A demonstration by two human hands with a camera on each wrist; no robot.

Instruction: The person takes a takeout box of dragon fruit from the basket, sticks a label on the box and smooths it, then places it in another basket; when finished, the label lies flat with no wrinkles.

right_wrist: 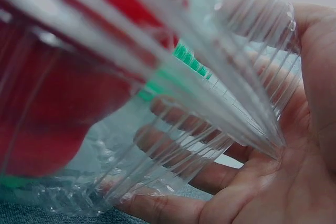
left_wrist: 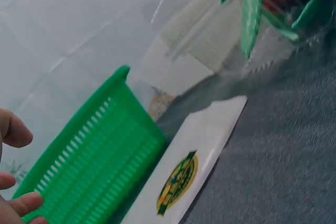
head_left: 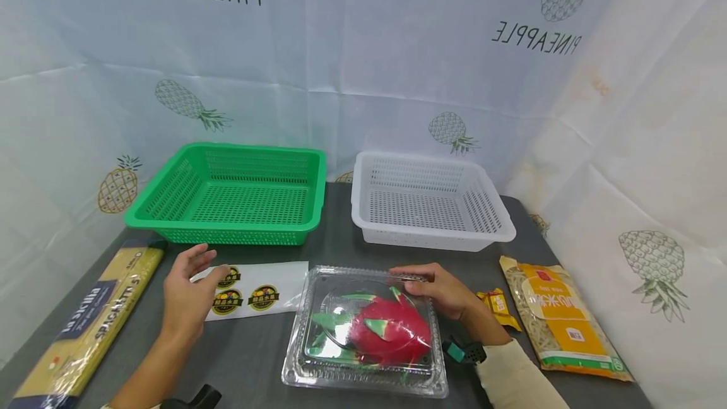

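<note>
A clear plastic clamshell box (head_left: pixel 318 374) stands on the table at the front, its lid down over a red dragon fruit (head_left: pixel 392 327) with green scales. My right hand (head_left: pixel 434 289) grips the box at its far right corner, thumb on top. In the right wrist view, the palm and fingers (right_wrist: pixel 220 177) wrap round the ribbed plastic side. My left hand (head_left: pixel 190 292) hovers by the left end of a white sticker sheet (head_left: pixel 289 276), fingers loosely bent and holding nothing. Round black-and-gold fruit stickers (head_left: pixel 264 297) lie on that sheet, one partly behind the thumb.
Behind the sheet sits a green basket (head_left: pixel 244 235), with a white basket (head_left: pixel 431 238) to its right. A spaghetti pack (head_left: pixel 96 314) lies along the left edge. A small yellow packet (head_left: pixel 498 308) and a larger orange-labelled bag (head_left: pixel 562 314) lie at the right.
</note>
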